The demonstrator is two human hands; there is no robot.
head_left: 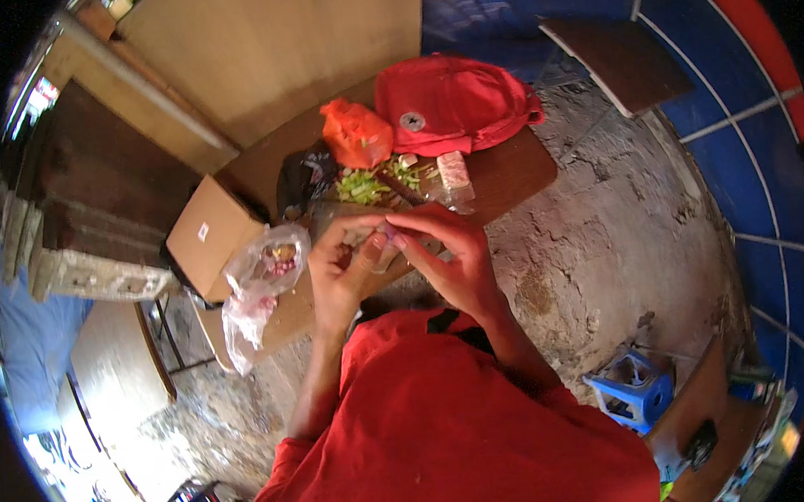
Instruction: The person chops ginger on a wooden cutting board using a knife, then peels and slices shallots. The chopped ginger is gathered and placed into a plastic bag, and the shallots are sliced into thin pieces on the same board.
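Note:
My left hand [339, 265] and my right hand [457, 251] meet over the near edge of a wooden table [518, 168]. Between their fingertips they pinch a small purplish piece [390, 231], perhaps a shallot or garlic clove; the fingers hide most of it. Just beyond the hands lie chopped pale-green vegetables [362, 186] and a long dark object [400, 187] that may be a knife. To the left, a clear plastic bag [244, 323] holds small reddish and yellowish pieces [282, 260]. A pinkish-white block [453, 170] lies on the right.
At the table's back sit a red backpack [458, 102], an orange plastic bag [357, 133] and a black plastic bag [306, 177]. A cardboard box [211, 238] stands at the left. A blue plastic stool [633, 390] is on the floor at the lower right.

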